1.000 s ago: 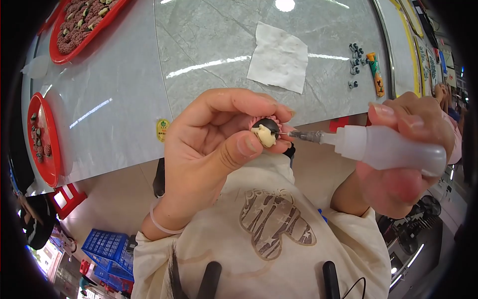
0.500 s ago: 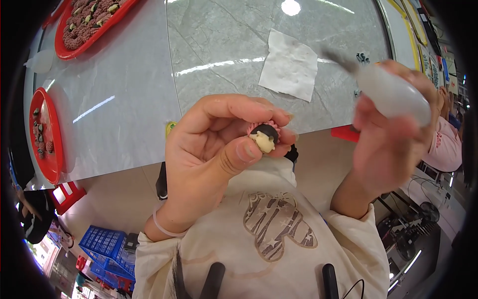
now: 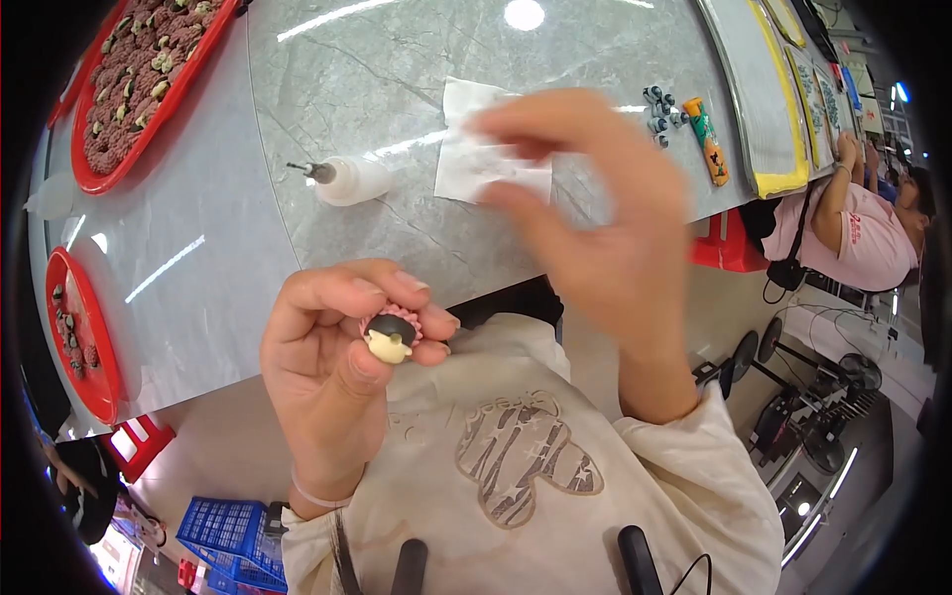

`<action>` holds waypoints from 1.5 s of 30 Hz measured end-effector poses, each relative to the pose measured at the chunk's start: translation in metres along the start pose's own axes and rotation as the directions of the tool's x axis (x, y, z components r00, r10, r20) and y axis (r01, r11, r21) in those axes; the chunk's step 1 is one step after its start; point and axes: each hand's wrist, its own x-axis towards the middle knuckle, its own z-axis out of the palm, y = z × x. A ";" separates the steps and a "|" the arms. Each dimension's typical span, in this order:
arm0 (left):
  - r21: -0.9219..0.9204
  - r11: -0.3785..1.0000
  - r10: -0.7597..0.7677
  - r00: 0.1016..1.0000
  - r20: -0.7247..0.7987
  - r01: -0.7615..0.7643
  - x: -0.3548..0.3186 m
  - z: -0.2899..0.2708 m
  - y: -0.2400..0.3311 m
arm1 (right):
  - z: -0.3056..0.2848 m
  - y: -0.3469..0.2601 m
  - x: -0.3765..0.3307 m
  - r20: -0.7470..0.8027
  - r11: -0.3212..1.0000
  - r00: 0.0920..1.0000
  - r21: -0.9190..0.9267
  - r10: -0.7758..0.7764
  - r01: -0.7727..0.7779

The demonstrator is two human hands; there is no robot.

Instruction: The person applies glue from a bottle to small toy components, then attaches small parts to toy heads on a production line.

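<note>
Low over the table's near edge, my left hand (image 3: 322,372) is closed, pinching a small doll head (image 3: 390,337) between thumb and fingertips. The head has a cream face, a black cap of hair and a pink ruffled rim. My right hand (image 3: 625,218), blurred by motion, is open with thumb and fingers apart and holds nothing that I can see. It passes over a white paper sheet (image 3: 458,164), hiding part of it. Left of that sheet, a white squeeze bottle (image 3: 355,182) with a dark narrow tip stands on the grey table (image 3: 327,89).
A large red tray (image 3: 87,164) of pink ruffled pieces lies far left, with a smaller red tray (image 3: 104,372) nearer. Several small dark pieces (image 3: 658,124) sit beside an orange and green tube (image 3: 706,144). A person in pink (image 3: 873,238) sits at the right.
The white bottle has left my right hand and now stands on the table. My right hand has moved left and opened. The view has shifted; my left hand keeps the doll head.
</note>
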 end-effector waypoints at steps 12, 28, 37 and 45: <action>-0.001 0.996 -0.087 0.992 0.089 0.088 0.002 0.015 -0.003 | -0.044 0.025 -0.049 -0.303 0.839 0.893 -0.337 0.333 -0.428; 0.075 0.993 -0.091 0.996 -0.005 0.091 0.000 0.028 -0.004 | -0.031 -0.012 -0.025 0.182 0.759 0.982 0.646 -0.053 -0.079; 0.190 0.982 0.017 0.999 -0.044 -0.008 -0.001 0.027 -0.007 | -0.024 -0.029 -0.029 0.101 0.893 0.992 0.450 -0.072 0.019; 0.188 0.980 0.068 0.997 -0.036 -0.060 -0.004 0.023 -0.014 | -0.017 -0.035 -0.035 -0.004 0.949 0.990 0.282 -0.143 0.138</action>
